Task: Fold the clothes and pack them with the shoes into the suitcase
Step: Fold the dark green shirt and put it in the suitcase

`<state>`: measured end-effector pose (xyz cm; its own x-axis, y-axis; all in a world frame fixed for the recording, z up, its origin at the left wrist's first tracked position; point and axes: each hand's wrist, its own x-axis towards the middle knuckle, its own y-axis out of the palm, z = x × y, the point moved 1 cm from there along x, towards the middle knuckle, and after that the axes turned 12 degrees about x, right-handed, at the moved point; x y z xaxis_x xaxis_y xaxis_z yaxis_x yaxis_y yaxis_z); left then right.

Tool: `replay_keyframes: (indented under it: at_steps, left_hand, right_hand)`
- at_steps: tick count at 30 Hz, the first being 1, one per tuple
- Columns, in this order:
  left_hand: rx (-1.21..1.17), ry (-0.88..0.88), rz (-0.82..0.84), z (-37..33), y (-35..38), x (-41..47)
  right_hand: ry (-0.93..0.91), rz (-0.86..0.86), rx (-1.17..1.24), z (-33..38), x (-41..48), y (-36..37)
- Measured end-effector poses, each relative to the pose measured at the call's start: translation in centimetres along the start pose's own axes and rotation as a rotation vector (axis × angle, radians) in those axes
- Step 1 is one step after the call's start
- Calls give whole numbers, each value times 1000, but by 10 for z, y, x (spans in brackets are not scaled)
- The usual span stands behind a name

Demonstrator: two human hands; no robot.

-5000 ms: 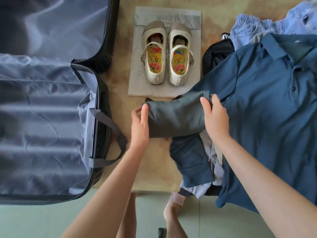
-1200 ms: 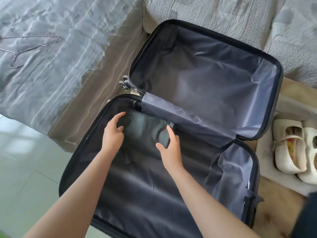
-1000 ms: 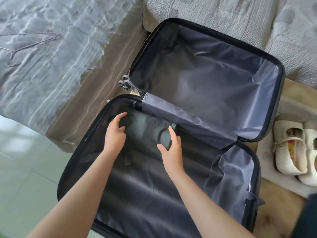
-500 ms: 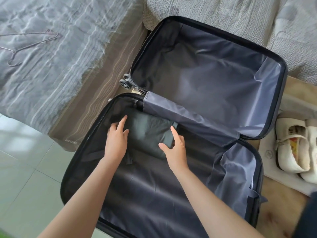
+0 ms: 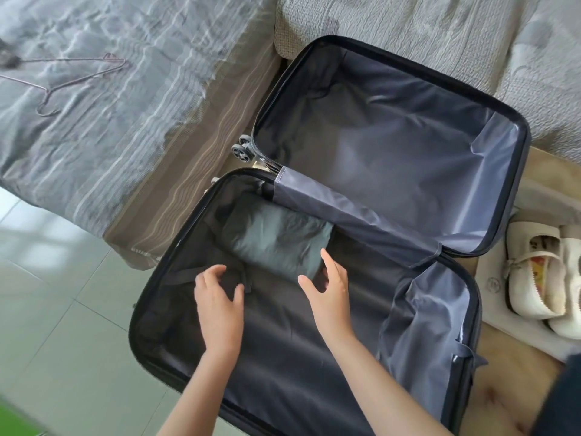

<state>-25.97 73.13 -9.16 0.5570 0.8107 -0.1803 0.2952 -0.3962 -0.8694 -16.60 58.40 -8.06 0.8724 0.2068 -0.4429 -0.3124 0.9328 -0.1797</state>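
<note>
An open black suitcase point(image 5: 147, 297) with dark grey lining lies flat, both halves showing. A folded dark green garment point(image 5: 276, 237) rests in the far left corner of the near half. My left hand point(image 5: 220, 300) hovers over the lining just in front of the garment, fingers spread, holding nothing. My right hand point(image 5: 330, 287) is open beside the garment's right end, fingertips close to it. A pair of cream strap shoes point(image 5: 540, 275) sits on a pale bag to the right of the suitcase. A dark blue cloth point(image 5: 562, 398) shows at the bottom right edge.
A bed with a grey striped cover point(image 5: 94, 121) lies to the left, with a wire hanger point(image 5: 72, 77) on it. A grey textured sofa point(image 5: 440, 36) is behind the lid. Suitcase wheels point(image 5: 242, 149) stick out at the hinge. Pale floor tiles point(image 5: 63, 325) are at the lower left.
Both hands have let go of the folded green garment and drawn back toward me. The garment now lies alone in the suitcase corner.
</note>
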Motion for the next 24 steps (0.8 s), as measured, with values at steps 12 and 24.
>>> replay_keyframes:
  at_steps: [12, 24]
  left_hand:
    - [225, -83, 74, 6, 19, 9]
    - [-134, -322, -22, -13, 4, 7]
  right_hand:
    - [-237, 48, -166, -1, -19, 0]
    - [-194, 66, -178, -10, -25, -9]
